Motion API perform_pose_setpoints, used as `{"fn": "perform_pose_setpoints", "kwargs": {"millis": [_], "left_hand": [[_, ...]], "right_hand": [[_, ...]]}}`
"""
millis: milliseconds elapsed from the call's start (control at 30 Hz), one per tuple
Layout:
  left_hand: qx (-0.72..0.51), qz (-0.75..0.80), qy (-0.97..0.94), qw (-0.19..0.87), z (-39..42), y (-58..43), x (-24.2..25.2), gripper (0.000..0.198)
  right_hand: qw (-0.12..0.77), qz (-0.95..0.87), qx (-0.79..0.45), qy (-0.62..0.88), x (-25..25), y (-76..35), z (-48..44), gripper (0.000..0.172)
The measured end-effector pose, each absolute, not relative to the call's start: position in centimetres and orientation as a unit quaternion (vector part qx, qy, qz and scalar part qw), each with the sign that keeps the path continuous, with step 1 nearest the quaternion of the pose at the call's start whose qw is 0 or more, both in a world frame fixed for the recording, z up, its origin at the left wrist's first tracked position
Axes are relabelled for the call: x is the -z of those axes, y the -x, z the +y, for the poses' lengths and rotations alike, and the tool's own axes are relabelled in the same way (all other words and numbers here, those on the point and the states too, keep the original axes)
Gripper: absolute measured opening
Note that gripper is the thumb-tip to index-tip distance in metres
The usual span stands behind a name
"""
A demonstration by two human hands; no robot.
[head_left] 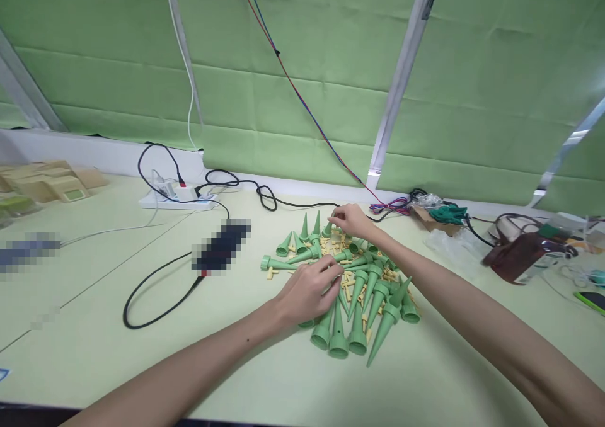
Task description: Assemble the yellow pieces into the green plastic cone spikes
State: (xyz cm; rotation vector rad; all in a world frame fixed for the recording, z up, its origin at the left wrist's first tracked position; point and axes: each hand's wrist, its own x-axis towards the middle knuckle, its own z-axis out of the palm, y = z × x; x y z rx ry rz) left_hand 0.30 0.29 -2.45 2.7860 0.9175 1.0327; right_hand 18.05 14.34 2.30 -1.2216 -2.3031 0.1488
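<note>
Here, slim green cones [337, 334], sharp-tipped, wide-mouthed, among small yellow pieces [270, 274].

Both bare forearms [212, 359] are extended. The left hand [309, 290] is curled; the right hand [353, 221] is stretched farther forward, fingers bent.

Workshop: loose plastic parts [360, 283] on table [89, 339]

Cone [307, 324] mostly behind left hand [309, 290]
</note>
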Motion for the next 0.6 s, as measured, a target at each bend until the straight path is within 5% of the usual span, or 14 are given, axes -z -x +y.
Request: {"fn": "perform_pose_setpoints", "kwargs": {"millis": [600], "left_hand": [[-0.308, 0.283, -0.908, 0.015, 0.25, -0.32, 2.25, 0.018]], "right_hand": [[0.233, -0.84, -0.074, 0.485, -2.08, -18.27, 14.61, 0.032]]}}
